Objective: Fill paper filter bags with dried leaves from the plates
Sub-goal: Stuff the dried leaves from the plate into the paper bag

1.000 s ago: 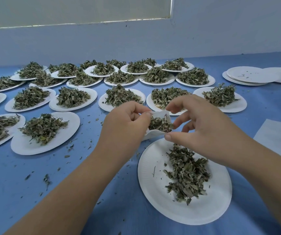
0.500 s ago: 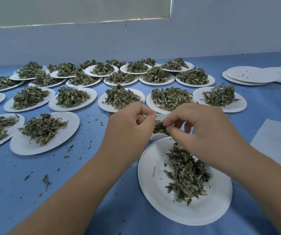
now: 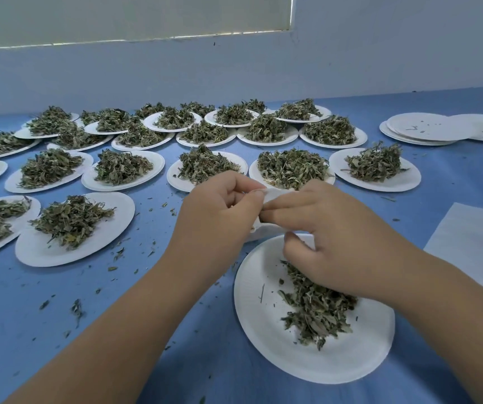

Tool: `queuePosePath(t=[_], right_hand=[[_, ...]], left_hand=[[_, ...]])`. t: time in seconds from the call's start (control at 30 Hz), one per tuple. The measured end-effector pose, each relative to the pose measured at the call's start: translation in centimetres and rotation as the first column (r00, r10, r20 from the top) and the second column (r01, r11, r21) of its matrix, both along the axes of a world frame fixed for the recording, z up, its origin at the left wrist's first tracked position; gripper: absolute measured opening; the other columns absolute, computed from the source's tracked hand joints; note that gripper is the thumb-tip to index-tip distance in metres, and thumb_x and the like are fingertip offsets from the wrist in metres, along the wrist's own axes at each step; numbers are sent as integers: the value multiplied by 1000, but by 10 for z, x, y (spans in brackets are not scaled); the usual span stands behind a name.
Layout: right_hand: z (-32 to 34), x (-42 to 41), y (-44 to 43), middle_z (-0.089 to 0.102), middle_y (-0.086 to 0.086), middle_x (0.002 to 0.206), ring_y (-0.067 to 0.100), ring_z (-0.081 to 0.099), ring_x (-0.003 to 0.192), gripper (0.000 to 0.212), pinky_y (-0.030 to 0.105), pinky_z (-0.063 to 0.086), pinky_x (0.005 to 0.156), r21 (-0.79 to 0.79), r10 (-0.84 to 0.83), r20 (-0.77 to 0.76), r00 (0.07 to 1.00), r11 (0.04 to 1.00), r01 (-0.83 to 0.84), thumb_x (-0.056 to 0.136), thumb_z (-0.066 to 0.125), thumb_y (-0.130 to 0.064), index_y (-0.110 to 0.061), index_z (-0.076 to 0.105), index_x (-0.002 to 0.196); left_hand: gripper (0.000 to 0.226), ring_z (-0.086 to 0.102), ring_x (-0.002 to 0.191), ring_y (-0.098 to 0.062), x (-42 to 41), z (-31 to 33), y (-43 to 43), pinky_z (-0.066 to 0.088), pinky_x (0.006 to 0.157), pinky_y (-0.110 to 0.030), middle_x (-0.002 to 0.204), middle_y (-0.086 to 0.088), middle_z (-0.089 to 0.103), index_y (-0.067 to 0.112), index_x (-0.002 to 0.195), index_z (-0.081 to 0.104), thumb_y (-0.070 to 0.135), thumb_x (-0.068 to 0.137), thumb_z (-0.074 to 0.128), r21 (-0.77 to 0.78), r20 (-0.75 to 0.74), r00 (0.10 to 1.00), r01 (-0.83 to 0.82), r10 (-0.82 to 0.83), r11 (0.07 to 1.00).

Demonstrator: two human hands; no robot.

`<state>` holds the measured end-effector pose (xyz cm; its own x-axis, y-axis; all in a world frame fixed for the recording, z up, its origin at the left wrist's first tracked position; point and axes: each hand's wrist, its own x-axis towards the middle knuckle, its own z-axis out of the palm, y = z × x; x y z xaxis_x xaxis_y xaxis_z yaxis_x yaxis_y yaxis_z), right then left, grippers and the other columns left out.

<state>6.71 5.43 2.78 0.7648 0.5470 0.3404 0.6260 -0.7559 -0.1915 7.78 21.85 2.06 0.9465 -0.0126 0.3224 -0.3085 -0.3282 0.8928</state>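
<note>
Pale blue-grey wall [image 3: 380, 53] spans the rear. In its upper left, a window covered by a pale blind [image 3: 118, 18]; daylight shows along the blind's lower edge. Below the wall, a blue work surface [image 3: 30, 316] extends forward.

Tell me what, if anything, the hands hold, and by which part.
One paper filter bag, held by both. The left hand pinches its top edge at the left; the right hand curls round the top at the right.

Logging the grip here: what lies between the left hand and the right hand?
The white paper filter bag, pinched by left hand and right hand by the near plate's far rim; head view shows it.
</note>
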Motion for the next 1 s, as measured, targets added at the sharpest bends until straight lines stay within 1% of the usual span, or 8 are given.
queuePosePath(t=[0.13,0.33,0.4,0.5,0.63,0.73,0.9,1.0], right_hand=[[0,0,2,52,-22,84,17,40,73,19,28,38,75,-33,53,-24,998,998,-53,78,44,-15,-21,62,81],[7,0,-12,66,-19,114,6,53,100,42,23,44,88,214,23,-44,999,977,-13,79,49,-19,-29,69,114],[8,0,-9,65,-17,115,7,50,86,45,20,39,83,84,95,-45,994,992,-91,78,45,-16,-27,68,114],[2,1,-4,61,-18,113,14,39,71,39,24,34,73,-95,120,-61,991,988,-125,79,45,-12,-27,65,108],[6,2,-11,64,-16,101,12,51,83,26,22,39,80,94,140,-99,985,987,-130,83,52,-12,-27,68,99],[16,3,-24,62,-18,107,5,58,87,25,10,39,70,284,137,-191,972,955,-79,85,63,-22,-36,68,104],[23,0,-38,56,-16,95,8,57,77,14,15,42,63,201,120,-286,950,978,-63,77,67,-38,-41,60,90],[24,-4,-39,54,-21,99,1,56,80,29,15,44,62,119,112,-388,915,990,-71,70,69,-53,-45,59,96]], left_hand=[[13,38,41,-5,-2,-1,-3,33,42,-15,47,7,46,20,79,68,17,90,62,42,40,999,30,-32,999],[15,41,42,-5,-1,1,4,34,43,-14,50,1,49,25,78,67,19,91,61,58,75,997,-27,23,998],[15,41,42,-5,-2,1,2,35,42,-14,47,8,49,25,78,67,18,90,61,61,69,998,-5,1,998],[16,41,42,-6,-4,0,-2,35,42,-16,53,-6,54,24,78,67,15,90,62,91,60,997,44,-49,995],[17,40,40,-2,-4,-1,-1,33,41,-13,48,4,52,27,78,68,16,90,61,96,76,997,25,-32,995],[19,39,40,-2,-2,1,5,34,42,-16,47,14,50,30,78,68,18,92,61,63,78,997,-23,18,998],[19,43,43,-5,0,2,10,38,44,-18,53,8,53,31,79,67,19,92,61,78,107,991,-91,83,993],[19,42,43,-4,0,1,9,36,44,-15,53,8,52,32,79,66,20,92,61,100,118,989,-107,95,989]])
